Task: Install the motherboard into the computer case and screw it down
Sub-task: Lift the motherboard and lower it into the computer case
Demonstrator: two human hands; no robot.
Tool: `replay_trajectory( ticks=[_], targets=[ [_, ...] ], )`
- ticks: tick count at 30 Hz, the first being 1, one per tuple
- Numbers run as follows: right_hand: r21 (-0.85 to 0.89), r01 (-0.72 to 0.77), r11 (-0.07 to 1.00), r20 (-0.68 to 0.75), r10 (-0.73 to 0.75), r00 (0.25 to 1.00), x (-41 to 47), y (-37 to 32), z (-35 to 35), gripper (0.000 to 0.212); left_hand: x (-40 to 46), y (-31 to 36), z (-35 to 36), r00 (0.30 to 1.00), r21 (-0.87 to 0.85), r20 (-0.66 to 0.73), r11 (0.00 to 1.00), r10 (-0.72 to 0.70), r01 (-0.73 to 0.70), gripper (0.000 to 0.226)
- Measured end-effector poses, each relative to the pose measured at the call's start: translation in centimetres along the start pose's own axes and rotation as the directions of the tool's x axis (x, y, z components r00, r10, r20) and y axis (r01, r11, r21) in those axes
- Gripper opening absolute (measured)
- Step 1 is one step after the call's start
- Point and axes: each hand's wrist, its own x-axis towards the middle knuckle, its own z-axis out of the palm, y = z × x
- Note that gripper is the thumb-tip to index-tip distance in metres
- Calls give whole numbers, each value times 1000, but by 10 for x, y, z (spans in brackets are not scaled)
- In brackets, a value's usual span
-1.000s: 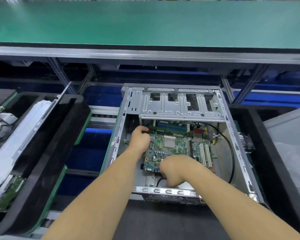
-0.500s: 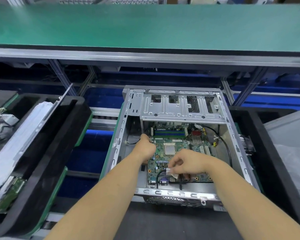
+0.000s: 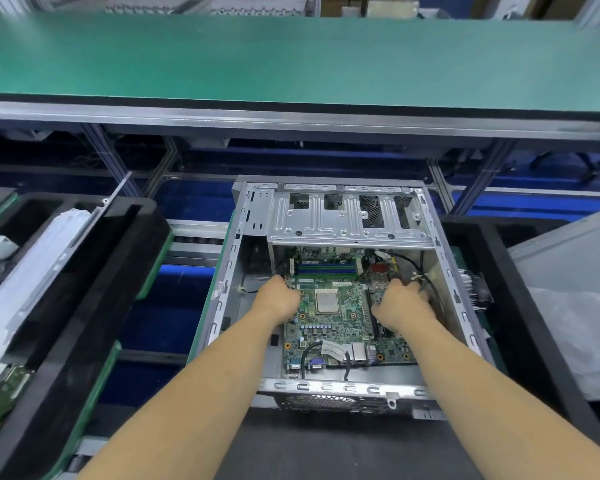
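Since half a second ago the right hand (image 3: 400,308) has left the near cable and moved to the motherboard's (image 3: 333,323) right edge, and the board is now lying further back in the computer case (image 3: 340,296). At far left a black foam tray (image 3: 84,306) is holding a wrapped pale panel (image 3: 28,271) leaning in its slot, while the left hand (image 3: 280,299) is curling closed over the board's left edge. At right, the right hand's fingers are bending down beside a black cable (image 3: 426,271); whether they are gripping anything I cannot tell, and another black tray (image 3: 520,306) is sitting beside the case.
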Motion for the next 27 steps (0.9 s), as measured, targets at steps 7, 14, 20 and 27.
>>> replay_trajectory(
  ticks=[7, 14, 20, 27],
  targets=[
    [-84, 31, 996, 2, -31, 1000, 1, 8, -8, 26, -1, 1, -2, 999, -21, 43, 1000, -19, 20, 37],
    [-85, 54, 995, -105, -63, 993, -5, 5, -11, 8, -1, 0, -2, 999, -76, 35, 997, -23, 25, 27],
    [-158, 49, 986, -142, -72, 987, -11, 2, -9, 12, -5, 1, -4, 998, -97, 41, 994, -52, 56, 21],
    [-221, 74, 973, -74, -92, 993, -8, 7, -12, 18, -5, 2, -3, 998, -104, 40, 994, -38, 42, 35]
  ],
)
